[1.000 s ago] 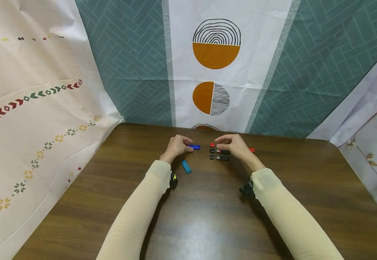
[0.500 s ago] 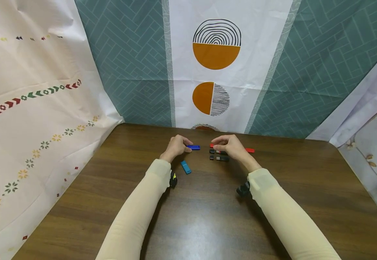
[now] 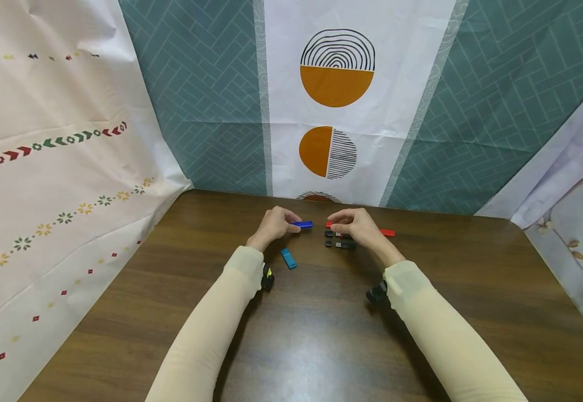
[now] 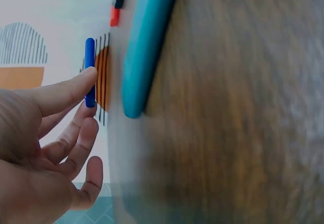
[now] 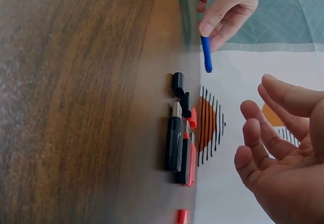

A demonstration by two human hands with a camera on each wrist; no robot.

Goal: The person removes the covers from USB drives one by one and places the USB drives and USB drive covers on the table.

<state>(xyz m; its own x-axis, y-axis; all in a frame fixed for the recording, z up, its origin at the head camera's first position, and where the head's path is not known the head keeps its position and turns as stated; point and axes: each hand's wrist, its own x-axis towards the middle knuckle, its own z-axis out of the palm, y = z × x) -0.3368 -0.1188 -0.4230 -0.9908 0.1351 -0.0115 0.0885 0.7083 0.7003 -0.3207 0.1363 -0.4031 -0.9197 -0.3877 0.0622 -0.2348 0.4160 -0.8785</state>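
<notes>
My left hand (image 3: 273, 228) pinches a dark blue USB stick (image 4: 90, 49) between thumb and fingers. In the left wrist view the stick is lifted over the far part of the table. My right hand (image 3: 361, 228) hovers over a row of uncapped USB sticks, fingers loosely bent and nothing between them. Below it in the right wrist view lie a black USB stick (image 5: 173, 145), a red USB stick (image 5: 192, 158) and another dark one between them. Their caps, a black cap (image 5: 177, 84), a second dark one and a red cap (image 5: 193, 117), lie just off their plugs.
A teal USB stick (image 3: 288, 258) lies slantwise on the brown wooden table (image 3: 291, 324), nearer than my left hand. Another red piece (image 3: 387, 233) shows just right of my right hand. Patterned cloth (image 3: 316, 111) hangs along the table's back edge.
My left hand has raised the blue USB stick slightly and tilted its free end upward. The right hand has shifted a little left toward the red cap, then stayed there.
</notes>
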